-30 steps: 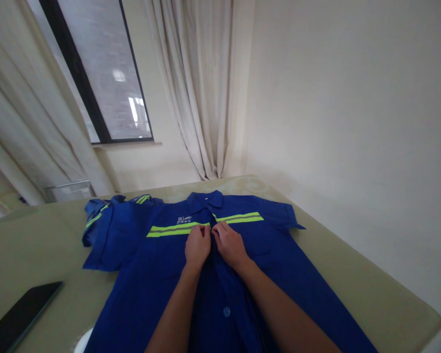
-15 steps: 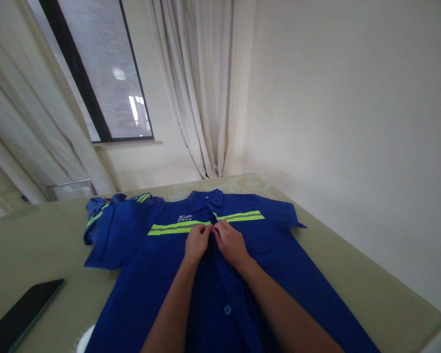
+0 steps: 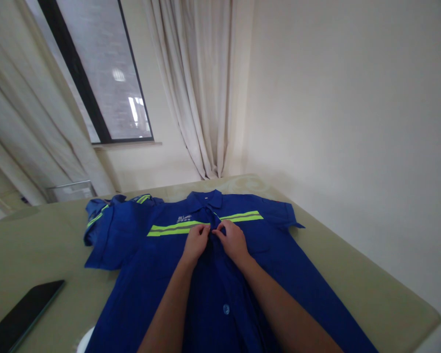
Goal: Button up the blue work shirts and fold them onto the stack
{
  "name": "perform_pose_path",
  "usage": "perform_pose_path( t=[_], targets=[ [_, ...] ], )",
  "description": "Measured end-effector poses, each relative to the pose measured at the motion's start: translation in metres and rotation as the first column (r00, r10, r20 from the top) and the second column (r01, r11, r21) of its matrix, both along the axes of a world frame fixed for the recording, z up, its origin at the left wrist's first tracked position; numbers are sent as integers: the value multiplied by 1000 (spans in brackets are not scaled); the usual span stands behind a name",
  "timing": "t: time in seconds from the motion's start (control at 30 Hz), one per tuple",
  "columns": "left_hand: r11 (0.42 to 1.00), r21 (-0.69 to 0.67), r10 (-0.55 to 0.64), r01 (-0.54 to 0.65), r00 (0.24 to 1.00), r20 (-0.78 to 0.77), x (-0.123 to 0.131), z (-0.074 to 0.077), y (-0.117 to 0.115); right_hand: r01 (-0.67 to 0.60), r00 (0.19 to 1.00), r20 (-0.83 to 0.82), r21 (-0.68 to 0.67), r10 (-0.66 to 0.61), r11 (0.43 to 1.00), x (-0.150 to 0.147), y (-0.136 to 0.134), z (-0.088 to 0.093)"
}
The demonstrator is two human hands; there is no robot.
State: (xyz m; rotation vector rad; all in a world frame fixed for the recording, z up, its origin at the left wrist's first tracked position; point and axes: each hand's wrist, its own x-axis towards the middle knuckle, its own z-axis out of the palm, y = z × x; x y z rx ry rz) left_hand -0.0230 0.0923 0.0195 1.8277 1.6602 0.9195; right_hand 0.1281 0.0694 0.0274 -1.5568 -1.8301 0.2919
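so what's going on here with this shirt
A person is working with bare hands at the front opening of a short-sleeved blue cloth shirt spread on a pale green table. The left hand pinches the opening's edge beside the yellow-green striped chest band. The right hand is at the same spot, though whether its grip is closed on cloth is unclear. Lower down, a round light-blue button shows between the forearms.
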Motion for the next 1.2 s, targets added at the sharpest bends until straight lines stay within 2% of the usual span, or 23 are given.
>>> perform_pose_path(
  t=[0.17, 0.33, 0.43, 0.6, 0.7, 0.77, 0.87, 0.93, 1.0, 1.1, 1.2],
  targets=[
    [993, 102, -30, 54, 975, -219, 9, 4, -22, 30, 998, -49, -42, -32, 999, 3, 4, 1],
    [977, 115, -122, 181, 908, -400, 14, 5, -45, 114, 985, 150, -204, -84, 972, -4, -5, 6],
    [968, 83, -165, 236, 850, -500, 12, 3, -62, 150, 971, 218, -240, -97, 959, -8, -12, 12],
    [966, 37, -160, 256, 705, -690, 10, -4, -98, 100, 961, 273, -229, -35, 968, -14, -8, 23],
    [960, 18, -185, 278, 683, -707, 9, -9, -115, 46, 963, 268, -196, 9, 980, -20, 5, 20],
    [959, 21, -196, 283, 714, -672, 8, -6, -119, 2, 967, 252, -176, 43, 984, -23, 14, 14],
    [971, 23, -191, 237, 834, -517, 2, 10, -107, -41, 969, 236, -137, 73, 990, -24, 20, 2],
    [982, -15, -179, 188, 903, -391, -3, 22, -86, -41, 969, 237, -126, 70, 991, -23, 21, -3],
    [990, -51, -140, 130, 939, -314, -9, 30, -59, -32, 971, 233, -118, 59, 992, -21, 19, -5],
    [998, -55, -4, -11, 964, -268, -13, 26, -26, -31, 975, 215, -84, 49, 996, -20, 16, -5],
    [992, -6, 120, -125, 965, -233, -11, 14, -15, -48, 975, 213, -60, 60, 997, -20, 13, -4]
  ],
)
